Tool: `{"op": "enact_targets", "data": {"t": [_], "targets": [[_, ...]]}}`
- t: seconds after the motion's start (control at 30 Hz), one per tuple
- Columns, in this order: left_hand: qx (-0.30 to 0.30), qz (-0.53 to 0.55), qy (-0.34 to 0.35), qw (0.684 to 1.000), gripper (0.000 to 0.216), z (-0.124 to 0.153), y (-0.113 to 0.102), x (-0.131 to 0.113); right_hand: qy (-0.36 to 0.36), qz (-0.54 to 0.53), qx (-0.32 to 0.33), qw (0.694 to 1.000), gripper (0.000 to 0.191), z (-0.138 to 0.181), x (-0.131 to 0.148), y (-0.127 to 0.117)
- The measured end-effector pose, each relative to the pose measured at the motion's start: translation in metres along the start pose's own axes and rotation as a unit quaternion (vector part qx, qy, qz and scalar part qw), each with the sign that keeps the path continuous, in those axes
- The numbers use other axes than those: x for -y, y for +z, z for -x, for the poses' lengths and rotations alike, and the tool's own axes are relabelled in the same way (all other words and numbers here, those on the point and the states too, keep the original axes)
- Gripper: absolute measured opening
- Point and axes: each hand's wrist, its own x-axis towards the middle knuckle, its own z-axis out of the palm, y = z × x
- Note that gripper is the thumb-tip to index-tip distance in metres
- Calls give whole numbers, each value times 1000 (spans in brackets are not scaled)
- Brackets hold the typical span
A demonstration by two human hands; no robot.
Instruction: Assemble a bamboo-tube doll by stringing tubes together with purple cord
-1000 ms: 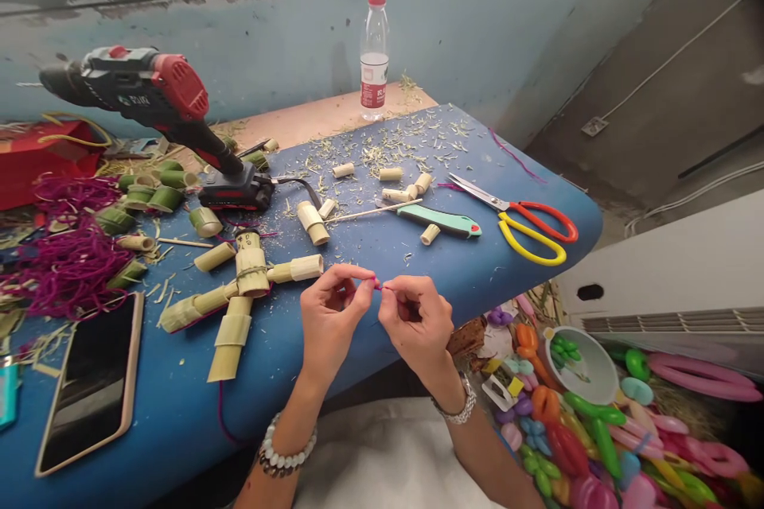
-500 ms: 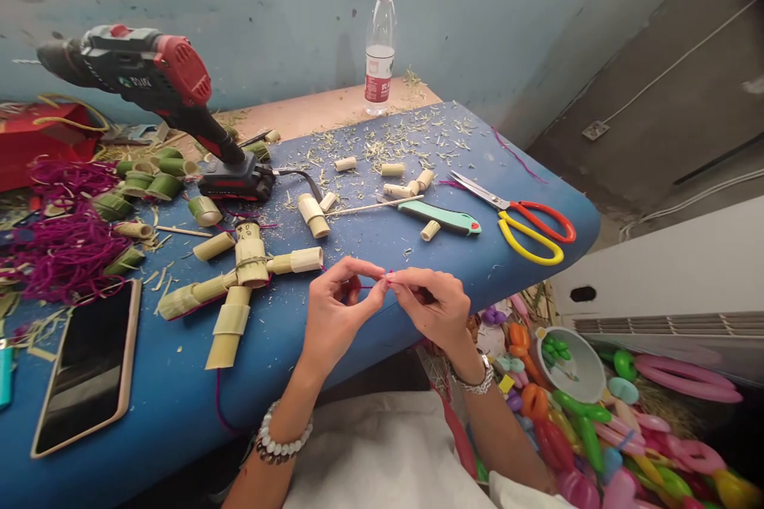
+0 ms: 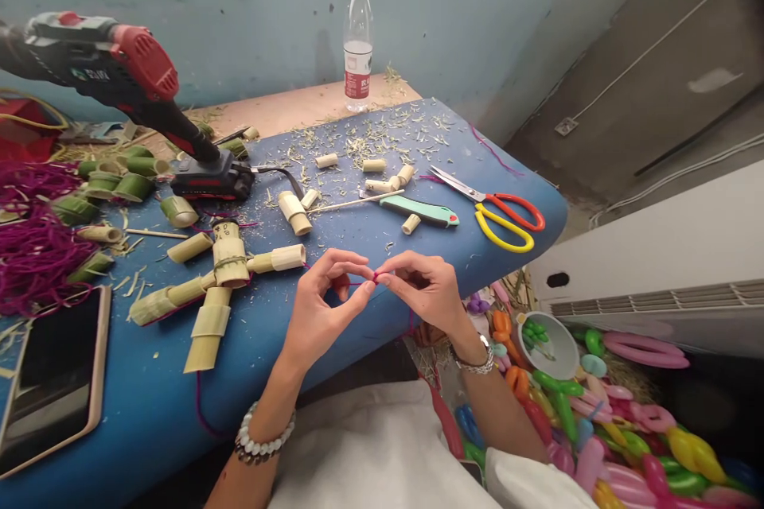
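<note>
My left hand (image 3: 325, 302) and my right hand (image 3: 425, 290) hover over the front edge of a blue board (image 3: 382, 318). Their fingertips meet at a short length of magenta thread (image 3: 376, 277), pinched between thumb and forefinger on each side. A figure of bamboo tube pieces (image 3: 230, 254), tied with string, lies just left of my left hand. Nearer the back are a green-handled craft knife (image 3: 421, 211) and red-and-yellow scissors (image 3: 507, 221). The thread's ends are hard to follow past my fingers.
A cordless drill (image 3: 119, 71) and a tangle of magenta fibre (image 3: 36, 254) occupy the left. A phone (image 3: 53, 382) lies at the front left. Bamboo shavings, a plastic bottle (image 3: 358, 40) and short tubes sit behind. Coloured balloons and a bowl (image 3: 546, 346) lie below the right edge.
My hands have come closer, their fingertips now meeting at the thread. The whole scene has shifted left and up in the picture.
</note>
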Motion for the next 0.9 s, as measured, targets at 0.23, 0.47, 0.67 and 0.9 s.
{"op": "enact_targets", "data": {"t": [0.23,0.47,0.67,0.9], "targets": [[5,13,-2,1000,19,-4,-1,1,-74,30,93,992,9,-12,7,-22],[-20,45,-5,999,20,-4,0,2,-206,172,52,962,16,-15,11,-18],[-44,76,-43,995,25,-6,-1,1,-266,244,-48,931,8,-3,1,2],[-53,102,-62,991,26,-6,-3,-3,-315,297,-54,900,12,-5,2,5]]}}
